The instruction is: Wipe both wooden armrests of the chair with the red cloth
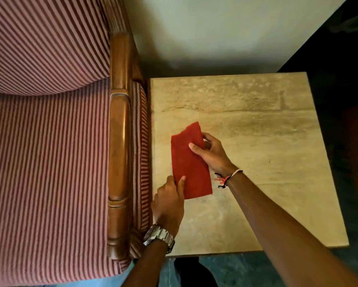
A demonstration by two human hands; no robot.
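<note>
A: Where is the flat, folded red cloth [189, 162] sitting for you?

B: It is lying on the pale stone-topped counter [256, 121], just beside the glossy brown wooden armrest [120, 141] of the striped chair. Your left hand [170, 204] is pinching its near corner, thumb on top; your right hand [211, 154] is gripping its far edge, the one away from the armrest.

A: How is it going to handle?

B: Judging by the sag, you are dealing with something light, soft and limp, not slippery. Bunching it into one palm should be giving you a firm pad; the polished armrest is likely letting it glide.
</note>
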